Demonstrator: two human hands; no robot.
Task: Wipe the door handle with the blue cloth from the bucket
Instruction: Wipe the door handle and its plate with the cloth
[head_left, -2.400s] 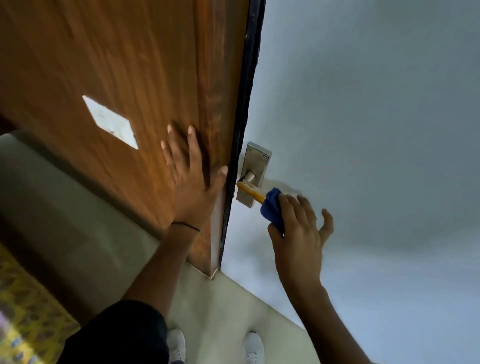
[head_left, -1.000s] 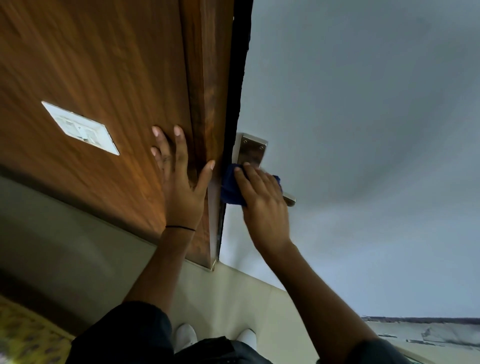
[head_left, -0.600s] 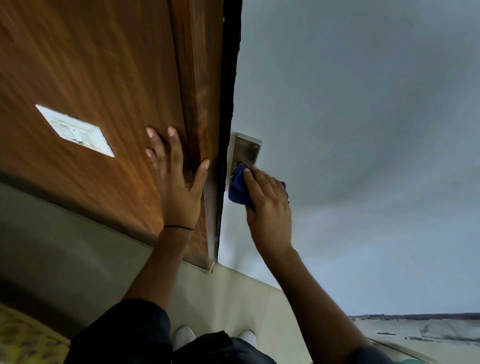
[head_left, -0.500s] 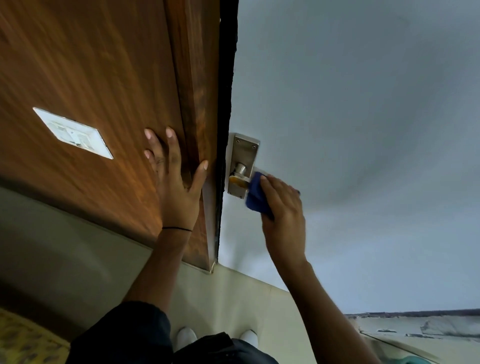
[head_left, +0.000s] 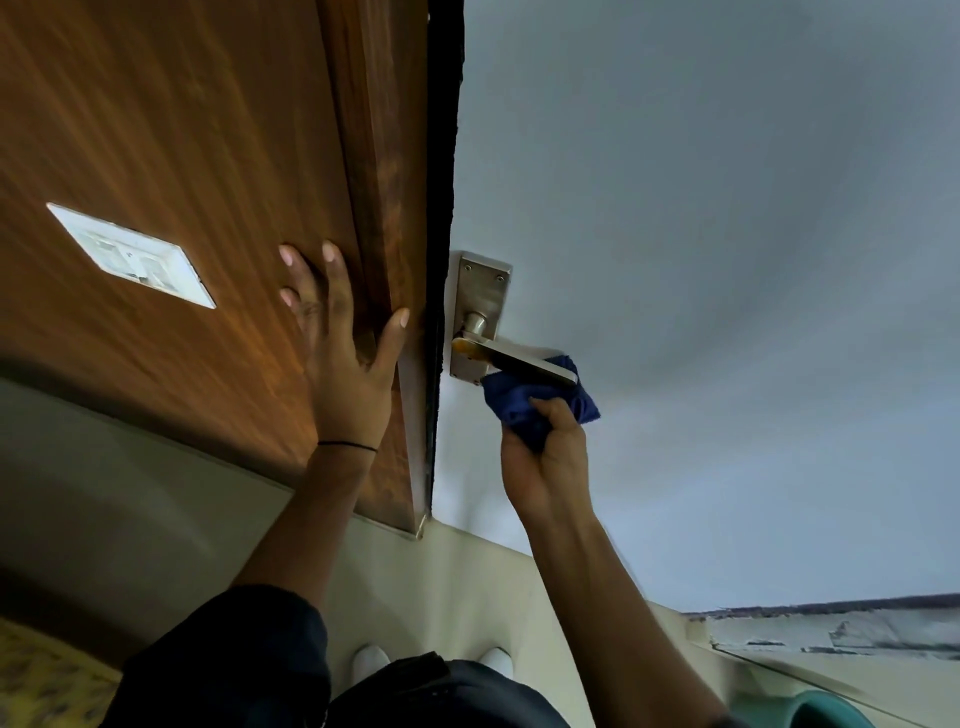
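A metal lever door handle sticks out from its steel backplate on the pale grey door. My right hand grips the bunched blue cloth and holds it up against the underside of the lever, whose top and tip are bare. My left hand lies flat with fingers spread on the brown wooden panel beside the door's edge, holding nothing.
A white switch plate is set in the wooden panel at left. The rim of a green bucket shows at the bottom right on the beige floor. My white shoes are below, and a yellow patterned mat lies at bottom left.
My right hand has slid the cloth from the handle's base near the backplate out along the lever and down under it, uncovering the lever. My left hand has stayed flat on the wood.
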